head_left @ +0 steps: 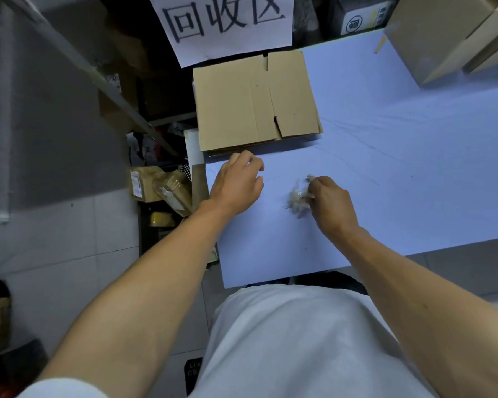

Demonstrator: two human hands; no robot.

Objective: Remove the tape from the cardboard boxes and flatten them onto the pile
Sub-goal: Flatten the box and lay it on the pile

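Observation:
A pile of flattened brown cardboard boxes (256, 101) lies at the far left of the white table (385, 139). Just in front of the pile hovers my left hand (237, 182), fingers loosely curled and holding nothing. My right hand (332, 203) grips a crumpled wad of clear tape (298, 196) over the table's near middle. At the far right corner stand unflattened cardboard boxes (449, 35).
A white paper sign (227, 24) with large black characters hangs behind the pile. Left of the table, on the tiled floor, sit small parcels (158, 185), a yellow tape roll (161, 219) and a metal shelf frame (104, 76).

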